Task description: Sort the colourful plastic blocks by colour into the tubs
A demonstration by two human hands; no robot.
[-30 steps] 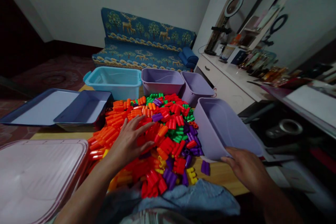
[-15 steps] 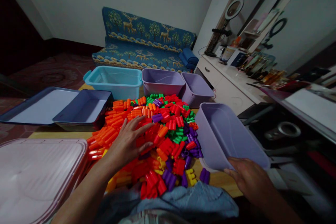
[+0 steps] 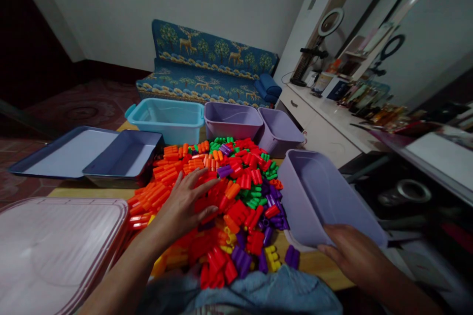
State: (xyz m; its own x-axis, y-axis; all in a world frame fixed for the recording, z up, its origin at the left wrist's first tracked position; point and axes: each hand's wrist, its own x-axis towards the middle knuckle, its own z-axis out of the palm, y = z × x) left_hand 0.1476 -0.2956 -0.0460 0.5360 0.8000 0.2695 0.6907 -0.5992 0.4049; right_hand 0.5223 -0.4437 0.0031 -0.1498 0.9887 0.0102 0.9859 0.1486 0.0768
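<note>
A heap of plastic building blocks (image 3: 240, 211) in red, orange, green, purple and yellow covers the middle of the wooden table (image 3: 325, 268). Over the heap's left part lies my left hand (image 3: 188, 199), fingers spread, touching or just above the red and orange blocks; no block shows in its grasp. My right hand (image 3: 351, 251) grips the near rim of a lilac bin (image 3: 299, 202) at the heap's right side, thumb outside the wall. The inside of this bin shows no blocks.
Behind the heap stand a light-blue bin (image 3: 168, 133) and two more lilac bins (image 3: 232, 130). To the left are a dark-blue tray (image 3: 121, 160), a wider flat tray (image 3: 70, 150) and a pinkish lidded box (image 3: 62, 251). A dresser (image 3: 321, 133) stands right.
The whole view has shifted slightly, with things sitting a little lower and further right. Both hands keep their places, the left over the blocks and the right on the lilac bin.
</note>
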